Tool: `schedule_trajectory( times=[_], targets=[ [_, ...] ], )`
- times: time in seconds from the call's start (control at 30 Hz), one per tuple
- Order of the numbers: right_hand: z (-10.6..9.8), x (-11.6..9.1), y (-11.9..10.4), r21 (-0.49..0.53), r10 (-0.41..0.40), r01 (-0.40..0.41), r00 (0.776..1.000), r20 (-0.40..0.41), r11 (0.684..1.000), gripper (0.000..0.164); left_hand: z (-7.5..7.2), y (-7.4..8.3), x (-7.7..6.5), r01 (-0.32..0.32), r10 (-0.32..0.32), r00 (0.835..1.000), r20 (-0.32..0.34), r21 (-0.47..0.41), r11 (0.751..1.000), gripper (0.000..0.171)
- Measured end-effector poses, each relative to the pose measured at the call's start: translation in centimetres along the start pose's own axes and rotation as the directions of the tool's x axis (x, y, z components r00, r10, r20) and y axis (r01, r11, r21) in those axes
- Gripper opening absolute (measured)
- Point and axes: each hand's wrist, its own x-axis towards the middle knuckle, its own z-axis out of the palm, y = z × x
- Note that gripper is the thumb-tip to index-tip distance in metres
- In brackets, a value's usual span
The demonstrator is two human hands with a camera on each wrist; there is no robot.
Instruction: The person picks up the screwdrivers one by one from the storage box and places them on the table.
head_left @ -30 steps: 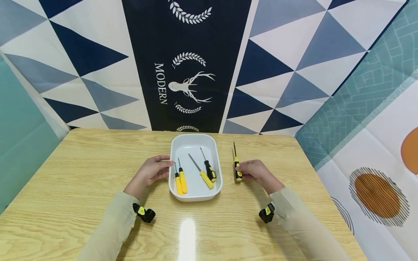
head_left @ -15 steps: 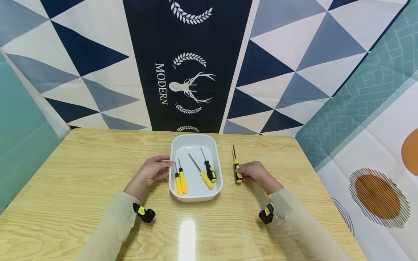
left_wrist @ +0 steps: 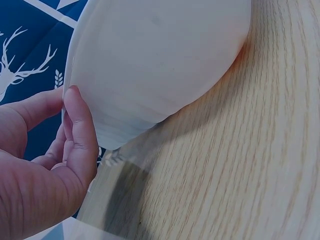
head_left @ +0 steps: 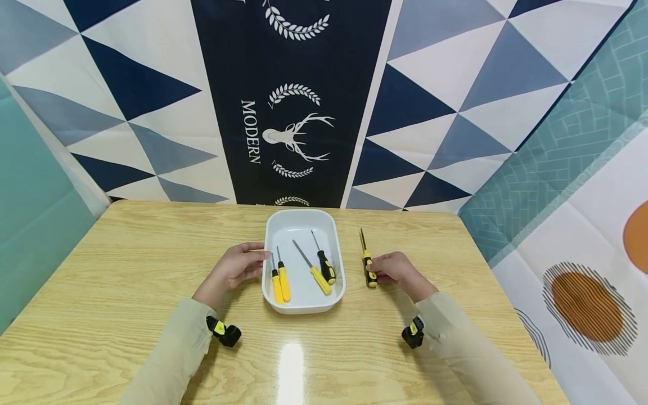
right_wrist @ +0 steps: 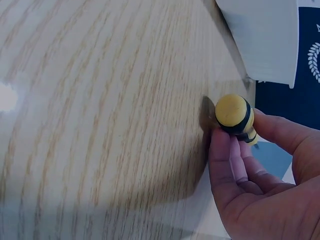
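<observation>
A white plastic tub (head_left: 304, 309) stands mid-table, with several screwdrivers lying inside. At its left wall my left hand (head_left: 242, 265) pinches the rim between thumb and fingers; in the left wrist view the tub's outer side (left_wrist: 160, 60) fills the top. To the tub's right, my right hand (head_left: 397, 267) holds a black-and-yellow screwdriver (head_left: 370, 275) by its handle, shaft pointing toward the back wall. The right wrist view shows the handle's yellow butt end (right_wrist: 231, 110) between thumb and fingers, close over the table.
In the tub, two yellow-handled screwdrivers (head_left: 284, 287) lie at left; a yellow one (head_left: 320, 280) and a black-and-yellow one (head_left: 326, 267) lie at right. The wooden table (head_left: 152, 264) meets a patterned cloth wall (head_left: 293, 135) behind. Cameras are strapped to both wrists.
The right hand and its screwdriver have shifted slightly toward the body, the shaft tip dropping lower in the head view. The left hand and tub have stayed put.
</observation>
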Motion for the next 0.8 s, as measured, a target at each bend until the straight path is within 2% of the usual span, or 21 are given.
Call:
schedule_trajectory(
  times=[0.8],
  targets=[
    [0.31,0.27,-0.06,-0.123,0.008,-0.012,0.999,-0.032,0.992,0.036,-0.02,-0.14,0.03,-0.002,0.002,1.000,0.002,0.000,1.000,0.054]
  ],
)
